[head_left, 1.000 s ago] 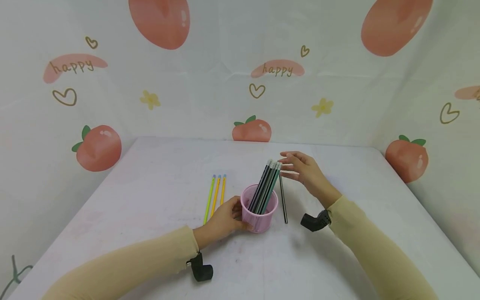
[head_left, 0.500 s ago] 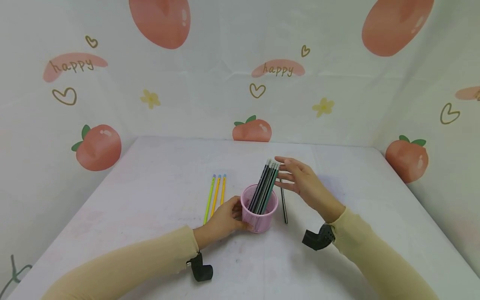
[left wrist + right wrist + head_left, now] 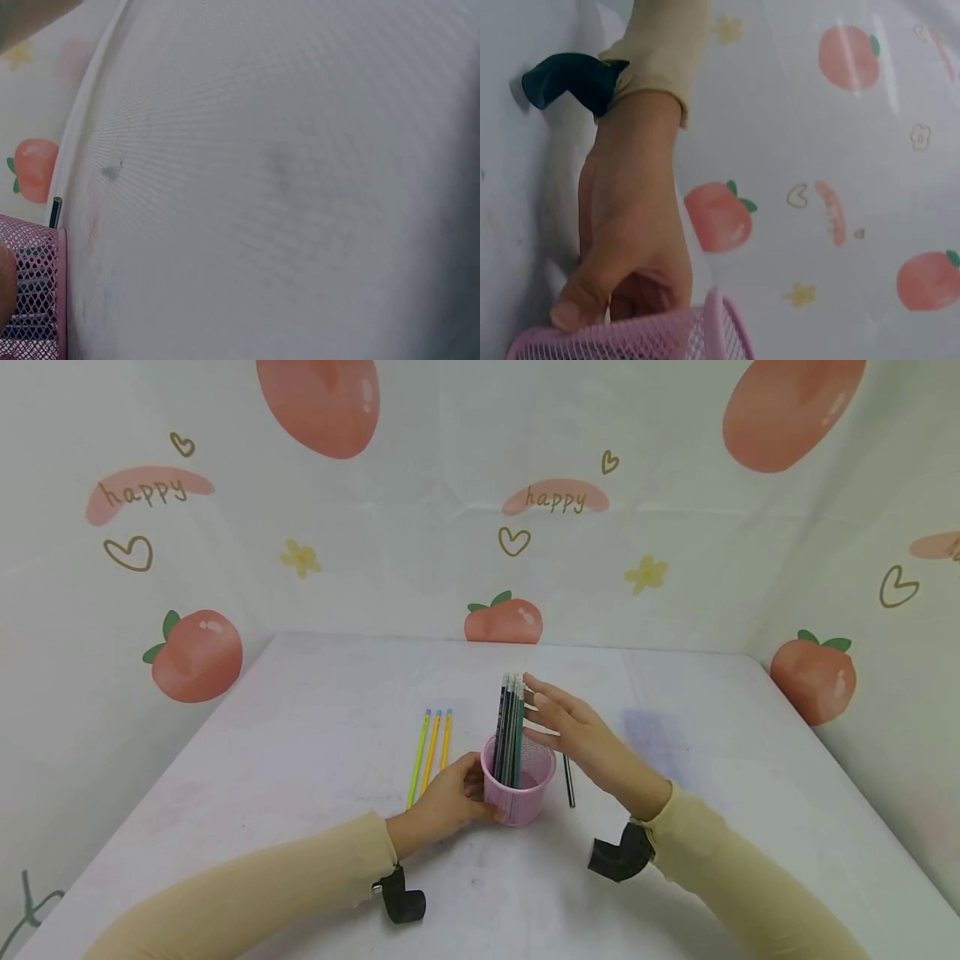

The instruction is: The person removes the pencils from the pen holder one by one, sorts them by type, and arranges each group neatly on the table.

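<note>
In the head view my left hand grips the near left side of a pink mesh pencil cup. Several dark green and black pencils stand in the cup, almost upright, gathered at its left side. My right hand has its fingers extended against the right side of their upper ends. The right wrist view shows the left hand at the rim of the cup. Only part of the cup's mesh wall shows in the left wrist view, with a thumb at the edge.
One dark pencil lies on the white table right of the cup, its far end hidden by the right hand. Left of the cup lie a green pencil and two yellow ones, partly behind the left hand. A patterned cloth wall stands behind.
My right hand has moved left and come against the pencils in the cup. They have swung from leaning right to nearly upright. The left hand and cup have stayed put.
</note>
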The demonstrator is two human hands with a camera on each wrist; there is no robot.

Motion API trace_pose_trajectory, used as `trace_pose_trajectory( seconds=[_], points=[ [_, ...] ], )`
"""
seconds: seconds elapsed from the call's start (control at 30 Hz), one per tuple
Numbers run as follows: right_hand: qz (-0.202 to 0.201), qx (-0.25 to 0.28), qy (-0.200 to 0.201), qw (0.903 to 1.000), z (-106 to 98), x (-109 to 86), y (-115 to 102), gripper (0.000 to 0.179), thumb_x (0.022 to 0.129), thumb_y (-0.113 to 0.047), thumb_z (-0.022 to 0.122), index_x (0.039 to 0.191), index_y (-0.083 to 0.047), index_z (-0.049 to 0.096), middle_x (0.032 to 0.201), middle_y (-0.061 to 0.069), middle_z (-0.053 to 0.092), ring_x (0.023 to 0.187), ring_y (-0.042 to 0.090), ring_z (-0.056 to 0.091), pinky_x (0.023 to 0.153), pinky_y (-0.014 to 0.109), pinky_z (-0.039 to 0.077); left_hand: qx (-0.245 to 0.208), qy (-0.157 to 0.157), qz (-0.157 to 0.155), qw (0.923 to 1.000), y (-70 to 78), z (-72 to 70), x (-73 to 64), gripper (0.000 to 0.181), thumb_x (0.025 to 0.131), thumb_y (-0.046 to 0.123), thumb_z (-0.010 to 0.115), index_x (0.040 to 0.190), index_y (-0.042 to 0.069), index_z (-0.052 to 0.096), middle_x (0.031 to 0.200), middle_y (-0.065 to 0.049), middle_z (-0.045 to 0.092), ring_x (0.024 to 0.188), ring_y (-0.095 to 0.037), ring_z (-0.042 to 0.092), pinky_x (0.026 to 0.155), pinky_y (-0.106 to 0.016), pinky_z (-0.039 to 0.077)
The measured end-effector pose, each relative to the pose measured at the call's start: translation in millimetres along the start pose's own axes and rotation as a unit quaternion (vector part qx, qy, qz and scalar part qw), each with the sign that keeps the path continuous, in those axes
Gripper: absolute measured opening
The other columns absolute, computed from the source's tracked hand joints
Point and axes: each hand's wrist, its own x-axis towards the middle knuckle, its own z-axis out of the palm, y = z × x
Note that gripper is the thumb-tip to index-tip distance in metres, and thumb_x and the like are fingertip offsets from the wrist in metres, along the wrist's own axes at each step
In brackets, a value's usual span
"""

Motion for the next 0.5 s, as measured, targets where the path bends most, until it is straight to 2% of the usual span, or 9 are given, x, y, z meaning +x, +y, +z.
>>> trace_pose_trajectory(
  seconds=[0.17, 0.3, 0.4, 0.5],
  points=[
    [-0.002, -0.03, -0.03, 0.9991, 16, -7.6, -4, 0.058, 0.105, -0.034, 0.04, 0.153, -0.006, 0.024, 0.16, 0.009, 0.021, 0.145, 0.032, 0.026, 0.112, 0.043, 0.037, 0.0, 0.0, 0.007, 1.0, -0.2, -0.5, 0.5, 0.069, 0.072, 0.002, 0.082, 0.131, -0.001, 0.046, 0.131, -0.016, 0.056, 0.127, -0.032, 0.053, 0.108, -0.041, 0.045],
    [0.023, -0.087, -0.053, 0.9945, 27, -14.4, -6, 0.055, 0.103, -0.042, 0.04, 0.152, -0.018, 0.031, 0.158, -0.001, 0.027, 0.141, 0.027, 0.035, 0.117, 0.047, 0.031, 0.013, 0.0, 0.016, 0.9998, -1.1, -0.6, -0.1, 0.068, 0.075, 0.002, 0.08, 0.133, -0.002, 0.045, 0.131, -0.017, 0.056, 0.125, -0.033, 0.053, 0.107, -0.043, 0.045],
    [0.023, -0.129, -0.076, 0.9884, 33, -16.6, -5, 0.053, 0.104, -0.043, 0.037, 0.151, -0.019, 0.034, 0.156, 0.0, 0.032, 0.139, 0.027, 0.039, 0.119, 0.049, 0.027, 0.015, 0.002, 0.027, 0.9995, -2.2, -0.2, -0.6, 0.069, 0.075, 0.002, 0.079, 0.134, -0.002, 0.045, 0.13, -0.017, 0.057, 0.124, -0.033, 0.055, 0.107, -0.043, 0.046],
    [0.007, -0.162, -0.094, 0.9823, 37, -16.6, -3, 0.052, 0.104, -0.041, 0.035, 0.149, -0.013, 0.037, 0.155, 0.002, 0.035, 0.143, 0.023, 0.033, 0.119, 0.048, 0.026, 0.009, 0.002, 0.036, 0.9993, -3.0, 0.2, -0.8, 0.071, 0.074, 0.003, 0.08, 0.135, -0.002, 0.045, 0.129, -0.018, 0.058, 0.122, -0.033, 0.056, 0.106, -0.044, 0.047]
  ],
)
